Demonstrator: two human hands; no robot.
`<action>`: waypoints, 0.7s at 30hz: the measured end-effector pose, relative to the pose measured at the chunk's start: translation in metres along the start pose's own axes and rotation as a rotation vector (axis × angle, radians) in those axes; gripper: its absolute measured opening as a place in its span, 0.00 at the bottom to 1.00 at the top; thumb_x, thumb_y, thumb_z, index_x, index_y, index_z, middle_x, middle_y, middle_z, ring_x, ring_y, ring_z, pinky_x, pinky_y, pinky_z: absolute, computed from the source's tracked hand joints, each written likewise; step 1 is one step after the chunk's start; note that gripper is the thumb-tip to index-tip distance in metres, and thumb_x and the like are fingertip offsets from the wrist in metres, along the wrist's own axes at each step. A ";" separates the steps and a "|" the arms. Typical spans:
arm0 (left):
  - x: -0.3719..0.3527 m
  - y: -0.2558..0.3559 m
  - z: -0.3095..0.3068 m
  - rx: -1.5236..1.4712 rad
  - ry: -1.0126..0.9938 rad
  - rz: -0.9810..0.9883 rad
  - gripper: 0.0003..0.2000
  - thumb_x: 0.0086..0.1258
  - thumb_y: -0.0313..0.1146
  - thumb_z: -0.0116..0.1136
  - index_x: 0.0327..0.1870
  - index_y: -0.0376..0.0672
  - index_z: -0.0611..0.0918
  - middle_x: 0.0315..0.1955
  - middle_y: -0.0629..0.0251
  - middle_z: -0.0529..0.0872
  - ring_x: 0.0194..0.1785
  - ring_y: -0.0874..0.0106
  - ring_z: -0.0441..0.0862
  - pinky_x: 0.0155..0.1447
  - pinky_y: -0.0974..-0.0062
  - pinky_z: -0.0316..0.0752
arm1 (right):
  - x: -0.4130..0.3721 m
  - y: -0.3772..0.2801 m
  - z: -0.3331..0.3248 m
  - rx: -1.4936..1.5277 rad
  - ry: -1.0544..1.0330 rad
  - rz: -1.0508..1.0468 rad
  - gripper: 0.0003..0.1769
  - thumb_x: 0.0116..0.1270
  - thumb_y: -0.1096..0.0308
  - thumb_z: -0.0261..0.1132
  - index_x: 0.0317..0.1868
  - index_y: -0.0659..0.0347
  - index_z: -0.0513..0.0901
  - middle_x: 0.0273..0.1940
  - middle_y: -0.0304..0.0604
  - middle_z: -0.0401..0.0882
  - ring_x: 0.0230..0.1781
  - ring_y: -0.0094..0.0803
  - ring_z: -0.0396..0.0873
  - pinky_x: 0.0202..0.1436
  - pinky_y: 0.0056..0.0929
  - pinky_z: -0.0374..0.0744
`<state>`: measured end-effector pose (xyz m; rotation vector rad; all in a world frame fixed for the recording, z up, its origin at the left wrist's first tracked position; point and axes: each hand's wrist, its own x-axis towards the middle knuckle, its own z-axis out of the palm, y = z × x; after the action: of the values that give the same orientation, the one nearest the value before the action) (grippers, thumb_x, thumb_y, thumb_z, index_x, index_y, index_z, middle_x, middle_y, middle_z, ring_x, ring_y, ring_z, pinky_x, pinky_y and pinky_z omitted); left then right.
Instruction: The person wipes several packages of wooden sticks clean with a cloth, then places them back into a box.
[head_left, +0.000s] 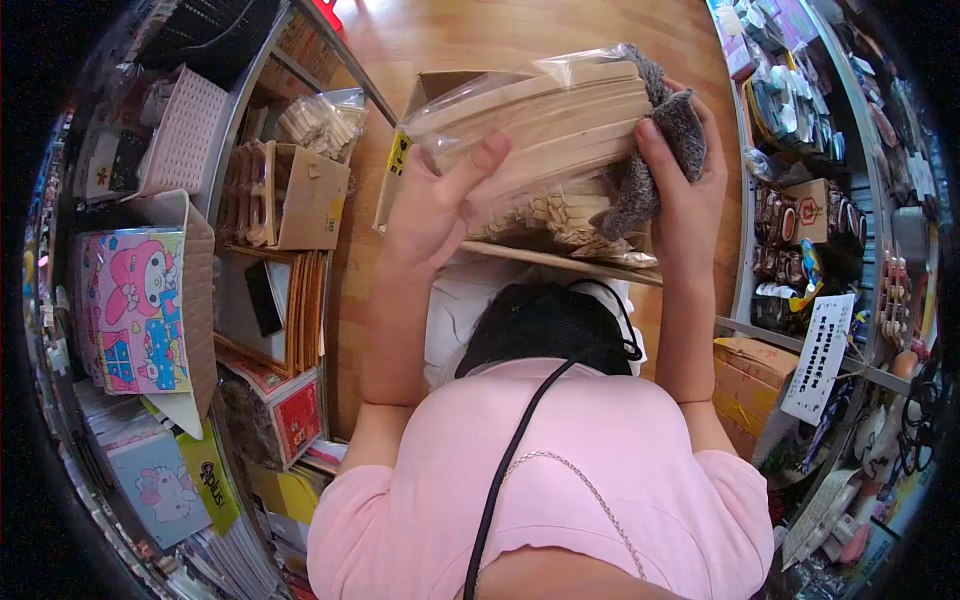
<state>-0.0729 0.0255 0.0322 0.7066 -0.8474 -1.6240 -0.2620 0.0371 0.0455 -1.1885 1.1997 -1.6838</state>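
Observation:
A clear plastic pack of flat wooden sticks (550, 125) is held tilted over an open cardboard box (425, 95). My left hand (440, 200) is closed around the pack's left part, with the thumb on top of the plastic. At the other end, my right hand (685, 165) grips a fuzzy grey cloth (640, 190), which is pressed against the pack's right end. Its thumb lies over the cloth, and its far fingers are partly hidden behind it. Inside the box, beneath the pack, more bagged wooden pieces (570, 222) show.
Shelves stand close on both sides. On the left are a carton (310, 195), wooden frames (305, 310) and cartoon-printed packs (135, 310). Packaged goods (790, 105) and a carton (750, 390) line the right. A black bag (535, 325) rests on my lap, above the wooden floor (480, 35).

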 end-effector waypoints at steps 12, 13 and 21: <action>-0.001 0.003 -0.007 0.026 0.117 0.038 0.23 0.59 0.32 0.66 0.52 0.32 0.73 0.46 0.57 0.80 0.47 0.70 0.79 0.51 0.72 0.76 | 0.005 0.010 0.006 -0.013 -0.008 0.042 0.23 0.58 0.67 0.68 0.53 0.64 0.73 0.43 0.42 0.78 0.43 0.25 0.75 0.49 0.22 0.73; -0.001 0.003 -0.010 0.024 0.118 0.039 0.23 0.59 0.32 0.66 0.52 0.32 0.73 0.46 0.57 0.80 0.47 0.70 0.79 0.51 0.72 0.76 | 0.004 0.010 0.007 0.000 0.003 0.063 0.23 0.58 0.67 0.68 0.53 0.64 0.73 0.43 0.41 0.78 0.42 0.24 0.75 0.49 0.22 0.73; 0.004 0.000 -0.018 -0.262 0.007 -0.062 0.28 0.70 0.48 0.46 0.60 0.32 0.65 0.54 0.48 0.74 0.55 0.59 0.76 0.58 0.63 0.73 | 0.006 0.013 0.011 0.082 -0.028 0.187 0.20 0.61 0.65 0.65 0.52 0.65 0.75 0.41 0.40 0.78 0.39 0.21 0.74 0.46 0.20 0.72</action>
<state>-0.0588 0.0189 0.0220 0.5576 -0.5984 -1.7481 -0.2532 0.0245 0.0361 -1.0150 1.1753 -1.5568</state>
